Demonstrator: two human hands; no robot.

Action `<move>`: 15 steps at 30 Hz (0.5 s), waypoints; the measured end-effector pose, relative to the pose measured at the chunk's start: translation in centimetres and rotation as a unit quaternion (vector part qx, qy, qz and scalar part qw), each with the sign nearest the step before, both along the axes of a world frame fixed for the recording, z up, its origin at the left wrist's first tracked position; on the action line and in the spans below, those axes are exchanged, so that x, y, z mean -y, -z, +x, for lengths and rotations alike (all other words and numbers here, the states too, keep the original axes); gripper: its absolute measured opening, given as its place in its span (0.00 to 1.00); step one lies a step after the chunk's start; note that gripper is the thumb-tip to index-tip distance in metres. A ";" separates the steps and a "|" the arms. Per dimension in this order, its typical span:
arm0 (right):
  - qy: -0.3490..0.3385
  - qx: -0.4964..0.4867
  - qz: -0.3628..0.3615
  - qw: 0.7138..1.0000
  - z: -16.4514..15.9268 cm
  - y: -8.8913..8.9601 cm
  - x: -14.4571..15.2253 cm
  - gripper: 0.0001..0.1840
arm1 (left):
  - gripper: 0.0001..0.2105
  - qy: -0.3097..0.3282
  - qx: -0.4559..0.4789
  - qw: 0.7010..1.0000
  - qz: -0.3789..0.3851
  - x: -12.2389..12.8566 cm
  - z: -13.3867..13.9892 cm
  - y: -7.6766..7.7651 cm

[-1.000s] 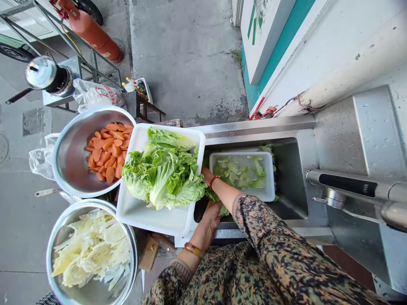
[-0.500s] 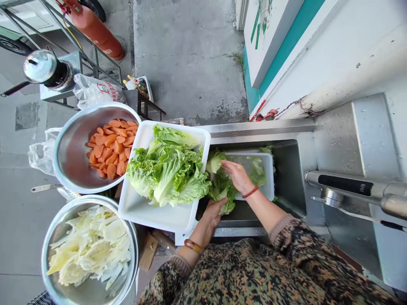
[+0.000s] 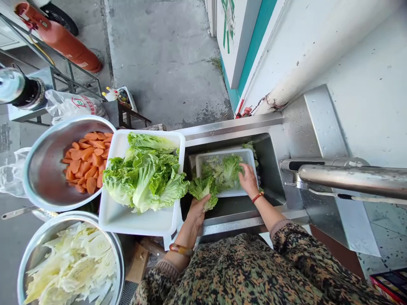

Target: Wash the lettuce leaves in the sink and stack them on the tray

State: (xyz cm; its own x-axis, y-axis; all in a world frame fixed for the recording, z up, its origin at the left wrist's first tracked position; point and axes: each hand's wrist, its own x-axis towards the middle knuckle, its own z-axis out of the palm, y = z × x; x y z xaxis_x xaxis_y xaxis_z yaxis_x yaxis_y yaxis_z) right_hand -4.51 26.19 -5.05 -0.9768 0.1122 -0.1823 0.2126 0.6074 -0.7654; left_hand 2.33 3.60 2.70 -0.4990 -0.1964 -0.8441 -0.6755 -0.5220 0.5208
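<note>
My left hand [image 3: 196, 213] is closed around a small bunch of lettuce leaves [image 3: 203, 189] at the near left corner of the sink. The bunch overlaps the left side of a white plastic tub [image 3: 219, 194] standing in the sink. Inside the tub, more leaves lie in water. My right hand [image 3: 248, 180] is over the tub's right side, its fingers closed on the edge of a lettuce leaf [image 3: 231, 168]; its fingertips are partly hidden. To the left, a white tray [image 3: 143, 223] carries a pile of large green lettuce leaves [image 3: 146, 173].
A steel bowl of sliced carrots [image 3: 87, 163] and a bowl of pale cabbage pieces [image 3: 74, 262] stand left of the tray. The faucet [image 3: 330, 171] reaches in from the right. Beyond are a red gas cylinder [image 3: 63, 42] and a white wall pipe [image 3: 311, 63].
My right hand has moved a leaf from beside the left bunch rightward into the tub. My left hand keeps its bunch. The view has shifted to the right.
</note>
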 end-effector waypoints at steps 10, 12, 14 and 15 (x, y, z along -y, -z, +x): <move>-0.108 0.162 0.014 0.981 -3.8 3.3 3.8 0.26 | 0.26 -0.008 -0.009 1.000 -0.016 -0.6 0.6 -0.9; -0.105 0.155 0.001 0.982 -4.3 2.9 1.7 0.24 | 0.26 -0.013 -0.017 1.000 -0.012 -0.5 0.8 -0.8; -0.091 0.128 -0.031 0.987 -4.1 1.4 -0.8 0.27 | 0.25 -0.019 -0.021 1.000 -0.006 -0.2 0.7 -0.6; -0.079 0.112 -0.069 0.988 -3.6 0.4 -2.0 0.30 | 0.26 -0.022 -0.021 1.000 -0.001 -0.1 0.6 -0.5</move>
